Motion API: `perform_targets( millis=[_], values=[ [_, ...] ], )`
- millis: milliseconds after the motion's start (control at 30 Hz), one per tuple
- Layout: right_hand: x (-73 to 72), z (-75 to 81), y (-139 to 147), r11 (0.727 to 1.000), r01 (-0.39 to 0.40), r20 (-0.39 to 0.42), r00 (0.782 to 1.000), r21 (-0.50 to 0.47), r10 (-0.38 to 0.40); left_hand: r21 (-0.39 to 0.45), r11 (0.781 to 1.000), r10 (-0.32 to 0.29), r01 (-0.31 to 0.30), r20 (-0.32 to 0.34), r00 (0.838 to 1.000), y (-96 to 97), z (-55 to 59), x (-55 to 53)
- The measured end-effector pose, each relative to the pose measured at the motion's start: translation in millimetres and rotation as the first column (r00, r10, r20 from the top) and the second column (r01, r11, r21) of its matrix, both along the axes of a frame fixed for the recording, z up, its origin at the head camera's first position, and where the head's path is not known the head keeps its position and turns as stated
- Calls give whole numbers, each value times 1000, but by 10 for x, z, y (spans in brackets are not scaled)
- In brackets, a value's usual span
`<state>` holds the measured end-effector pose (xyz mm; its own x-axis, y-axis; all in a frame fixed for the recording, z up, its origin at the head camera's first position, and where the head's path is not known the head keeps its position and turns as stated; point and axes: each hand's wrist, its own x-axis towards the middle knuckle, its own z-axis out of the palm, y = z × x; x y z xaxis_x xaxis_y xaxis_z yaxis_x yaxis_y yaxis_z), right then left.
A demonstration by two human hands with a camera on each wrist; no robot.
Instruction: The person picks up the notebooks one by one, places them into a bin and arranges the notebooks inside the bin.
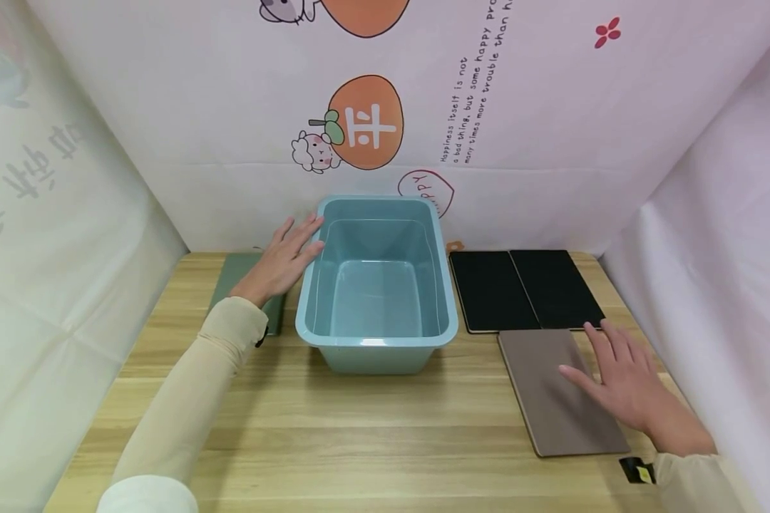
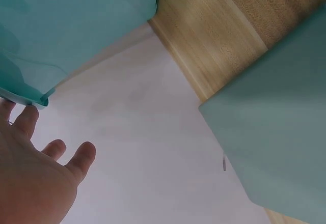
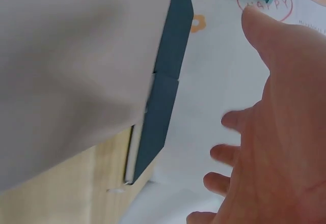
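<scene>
While the left hand [image 1: 284, 260] rested straight-fingered on the bin [image 1: 376, 360] | right hand [image 1: 629, 385], fingers spread, hovered over the brown notebook [image 1: 552, 399], near the right edge of the desk [image 1: 359, 442] | side pinch seemed safest

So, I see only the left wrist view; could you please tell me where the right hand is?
Observer: The right hand hovers by the right edge of the brown notebook.
Operator: Thank you; what lies just beyond that notebook?
Observer: Two dark notebooks, side by side.
Operator: And which side of the blue bin is the left hand at?
Observer: Its left rim, towards the far corner, as the head view shows.
</scene>
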<state>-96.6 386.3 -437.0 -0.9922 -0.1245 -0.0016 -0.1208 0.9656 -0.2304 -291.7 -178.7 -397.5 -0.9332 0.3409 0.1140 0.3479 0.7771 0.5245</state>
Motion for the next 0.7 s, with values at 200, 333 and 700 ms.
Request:
perform_targets(
  millis=[200,333,700],
  values=[
    [119,-102,105,1000,28,49,998,9,-28,1,1000,-1,1,2,1000,-10,-7,1],
    [181,-183,137,999,33,40,999,-2,-33,3,1000,-3,3,-3,1000,-15,-20,-12],
    [307,-385,117,999,44,32,999,-23,-43,4,1000,-8,8,-13,1000,-24,-19,-31]
  ],
)
